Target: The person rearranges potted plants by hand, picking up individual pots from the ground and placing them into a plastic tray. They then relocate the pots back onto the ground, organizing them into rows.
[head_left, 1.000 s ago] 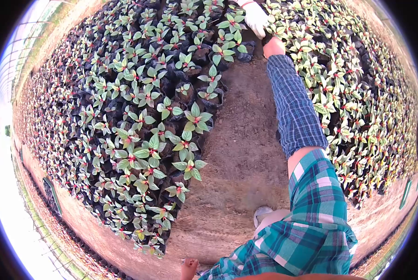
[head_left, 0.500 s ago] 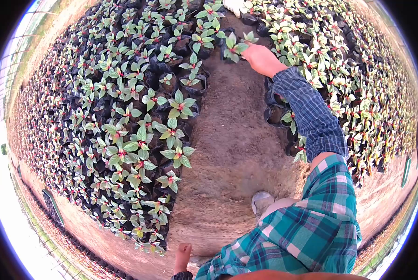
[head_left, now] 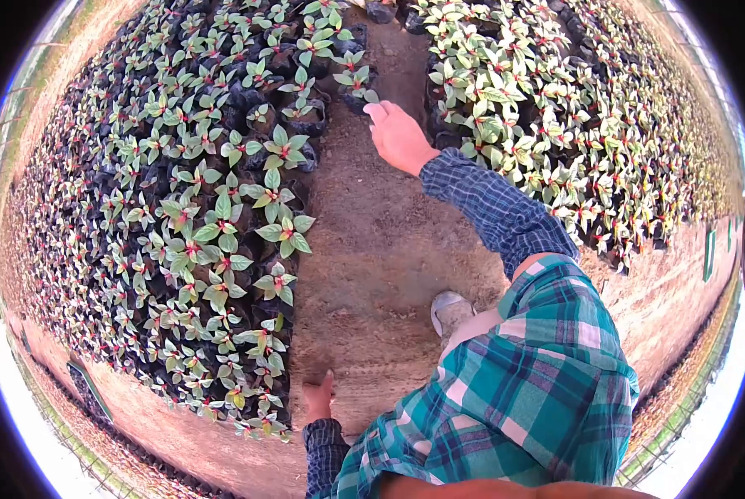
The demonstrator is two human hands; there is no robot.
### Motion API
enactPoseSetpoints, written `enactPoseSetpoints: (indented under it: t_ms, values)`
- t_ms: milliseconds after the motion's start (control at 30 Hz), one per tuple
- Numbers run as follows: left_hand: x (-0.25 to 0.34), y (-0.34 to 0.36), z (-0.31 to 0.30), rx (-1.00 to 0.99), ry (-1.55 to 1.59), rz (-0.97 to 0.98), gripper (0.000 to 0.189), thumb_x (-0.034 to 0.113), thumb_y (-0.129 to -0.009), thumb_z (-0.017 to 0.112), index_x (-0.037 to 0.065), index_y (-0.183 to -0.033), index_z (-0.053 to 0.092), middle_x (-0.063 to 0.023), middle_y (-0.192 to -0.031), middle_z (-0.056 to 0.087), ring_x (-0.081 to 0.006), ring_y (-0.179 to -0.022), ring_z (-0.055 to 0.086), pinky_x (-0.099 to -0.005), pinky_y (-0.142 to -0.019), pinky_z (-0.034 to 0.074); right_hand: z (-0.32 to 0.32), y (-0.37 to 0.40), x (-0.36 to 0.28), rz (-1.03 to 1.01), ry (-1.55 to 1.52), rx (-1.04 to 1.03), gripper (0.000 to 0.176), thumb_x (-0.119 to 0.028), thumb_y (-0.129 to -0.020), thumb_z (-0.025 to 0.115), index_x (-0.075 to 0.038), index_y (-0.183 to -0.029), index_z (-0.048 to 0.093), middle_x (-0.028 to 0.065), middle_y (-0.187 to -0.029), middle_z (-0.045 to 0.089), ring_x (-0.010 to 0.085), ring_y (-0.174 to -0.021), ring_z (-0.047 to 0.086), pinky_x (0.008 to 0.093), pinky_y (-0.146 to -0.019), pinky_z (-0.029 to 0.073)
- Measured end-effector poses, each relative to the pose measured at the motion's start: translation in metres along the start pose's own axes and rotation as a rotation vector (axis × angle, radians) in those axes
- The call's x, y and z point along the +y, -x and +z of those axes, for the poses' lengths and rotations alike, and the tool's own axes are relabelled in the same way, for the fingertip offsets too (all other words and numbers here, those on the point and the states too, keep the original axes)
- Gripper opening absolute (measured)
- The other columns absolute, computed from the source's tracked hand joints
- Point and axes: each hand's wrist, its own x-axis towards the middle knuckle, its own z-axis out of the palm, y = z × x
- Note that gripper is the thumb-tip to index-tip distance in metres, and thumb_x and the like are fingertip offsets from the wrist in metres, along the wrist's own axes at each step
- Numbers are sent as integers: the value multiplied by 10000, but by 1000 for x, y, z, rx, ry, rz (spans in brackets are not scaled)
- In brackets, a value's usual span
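My right hand [head_left: 399, 137] reaches forward over the bare soil strip, its fingertips at a bagged seedling [head_left: 355, 81] on the edge of the left block. Whether the fingers grip the bag or a leaf is hidden. Low in the view, my left hand [head_left: 318, 395] hovers over the soil beside the near corner of the left block, its thumb apart from the other fingers and nothing in it. Green seedlings with red centres [head_left: 286, 234] stand in black bags along the left edge of the strip.
A second block of paler seedlings [head_left: 547, 125] lies to the right of the soil path [head_left: 372, 249]. My shoe [head_left: 451, 313] stands on the path. At the top edge, a pale object, partly cut off, sits near a black bag [head_left: 381, 12].
My right hand has moved left across the path with a seedling, which now stands by the left block. My left hand has risen slightly, and its fingers have opened. The view has shifted.
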Motion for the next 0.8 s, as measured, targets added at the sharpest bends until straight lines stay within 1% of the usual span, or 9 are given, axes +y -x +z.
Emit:
enactPoseSetpoints:
  t_ms: [100, 167, 200, 267, 367, 500, 567, 700, 800]
  values:
    - [-1, -4, 4, -17, 29, -61, 600, 331, -686, 855, -61, -973, 503, -98, -718, 584, -167, -439, 525, -311, -338, 402, -15, 76, -41, 22, -169, -147, 244, -61, -832, 551, -14, -1071, 532, 166, -953, 563, 358, -893, 575, 446, -763, 482]
    - [-1, -2, 4, 57, 14, 13, 617, 325, -685, 851, -93, -1020, 544, -148, -788, 636, -237, -547, 609, -364, -459, 500, -26, 116, -48, 58, -229, -370, 236, -71, -832, 566, -29, -1063, 538, 167, -975, 558, 372, -897, 575, 454, -767, 485]
    - [-11, -9, 4, 57, 8, 16, 617, 325, -685, 851, -93, -1020, 544, -148, -788, 636, -237, -547, 609, -364, -459, 500, -30, 127, -44, 64, -229, -366, 236, -71, -832, 566, -29, -1063, 538, 167, -975, 558, 372, -897, 575, 454, -767, 485]
    - [-41, -34, 9, 208, -58, 208, 617, 314, -672, 851, -113, -1032, 588, -213, -902, 672, -308, -759, 674, -414, -661, 548, -41, 143, -32, 253, -203, -245, 246, -61, -824, 571, -29, -1067, 541, 167, -1010, 546, 384, -895, 578, 466, -761, 493]
    - [-31, -26, 13, 239, -52, 291, 629, 329, -663, 850, -125, -1027, 612, -261, -1005, 669, -342, -946, 664, -426, -808, 525, -72, 135, -18, 392, 24, -67, 344, -19, -799, 578, -19, -1138, 521, 210, -1068, 497, 413, -887, 578, 463, -735, 508]
    - [-36, -40, 12, 196, -105, 311, 627, 355, -666, 847, -124, -1000, 619, -265, -1008, 667, -339, -926, 670, -424, -790, 532, -86, 127, -6, 389, 149, 49, 449, -9, -791, 587, -10, -1228, 484, 225, -1083, 490, 408, -881, 587, 454, -730, 519]
    - [-42, -44, 12, 244, -144, 368, 610, 379, -665, 844, -118, -955, 642, -252, -969, 680, -339, -901, 678, -422, -784, 530, -87, 124, 0, 437, 177, -119, 359, -24, -802, 595, -6, -1148, 500, 226, -1046, 520, 404, -874, 596, 458, -735, 522]
    - [-25, -24, 12, 176, -18, 369, 583, 384, -663, 844, -113, -906, 661, -235, -926, 693, -335, -868, 687, -421, -770, 530, -64, 125, 29, 384, 192, -148, 186, -61, -821, 613, -12, -932, 472, 219, -930, 569, 409, -874, 596, 477, -733, 505]
    - [-20, -18, 11, 239, -73, 343, 580, 397, -662, 842, -110, -886, 670, -222, -909, 699, -325, -852, 692, -419, -755, 531, -63, 111, 28, 315, 113, -202, 215, -84, -837, 638, -15, -960, 475, 215, -967, 552, 423, -861, 572, 471, -725, 482]
